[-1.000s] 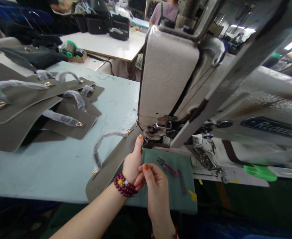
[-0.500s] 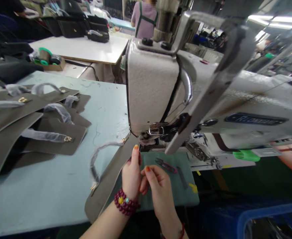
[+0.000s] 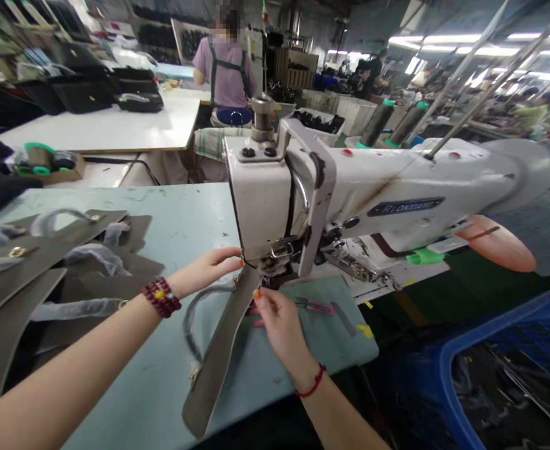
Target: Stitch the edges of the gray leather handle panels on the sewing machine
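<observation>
Firstly, left hand (image 3: 212, 270) — open, fingers outstretched, beside the sewing machine (image 3: 265, 206); right hand (image 3: 279, 322) — fingers curled at the grey panel's (image 3: 225, 340) edge, grip unclear. Around the right hand: grey panel with wrapped handle (image 3: 189, 328), roughly eleven to seven o'clock; snips (image 3: 320, 307), near three; panel pile (image 3: 92, 287), nine; blue basket (image 3: 485, 320), past three.

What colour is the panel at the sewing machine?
The panel is grey-brown; the head view shows it best.

Black bags (image 3: 79, 92) on white table (image 3: 172, 125), purple-shirted person (image 3: 228, 72), blue basket (image 3: 437, 381)
</observation>
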A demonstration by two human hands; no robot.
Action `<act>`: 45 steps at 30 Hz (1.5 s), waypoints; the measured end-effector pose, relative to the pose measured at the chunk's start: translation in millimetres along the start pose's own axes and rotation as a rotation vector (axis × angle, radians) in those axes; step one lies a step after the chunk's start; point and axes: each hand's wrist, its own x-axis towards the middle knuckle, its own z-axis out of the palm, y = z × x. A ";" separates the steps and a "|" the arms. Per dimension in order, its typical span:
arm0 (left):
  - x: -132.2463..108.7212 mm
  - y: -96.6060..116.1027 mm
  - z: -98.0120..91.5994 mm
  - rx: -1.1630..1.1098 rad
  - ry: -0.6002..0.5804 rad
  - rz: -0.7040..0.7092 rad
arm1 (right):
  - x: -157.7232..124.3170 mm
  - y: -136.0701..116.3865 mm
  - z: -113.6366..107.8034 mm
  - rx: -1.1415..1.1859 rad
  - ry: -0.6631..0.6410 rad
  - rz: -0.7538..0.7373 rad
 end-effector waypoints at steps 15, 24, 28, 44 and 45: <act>-19.1 -15.8 45.8 -0.133 -0.027 -0.132 | 14.6 -8.8 -26.6 -0.064 -0.087 0.023; -21.7 -9.9 44.3 -0.077 -0.080 -0.138 | 11.7 -13.6 -27.5 -0.239 -0.064 -0.091; -22.4 -10.8 43.1 -0.076 -0.102 -0.156 | 14.1 -6.4 -29.7 -0.238 -0.096 -0.094; -8.7 -7.2 34.3 -0.002 0.081 -0.062 | 24.1 -6.6 -27.0 -0.300 -0.085 -0.101; -10.5 -10.0 34.1 0.006 0.125 -0.044 | 23.7 -6.8 -27.1 -0.303 -0.088 -0.109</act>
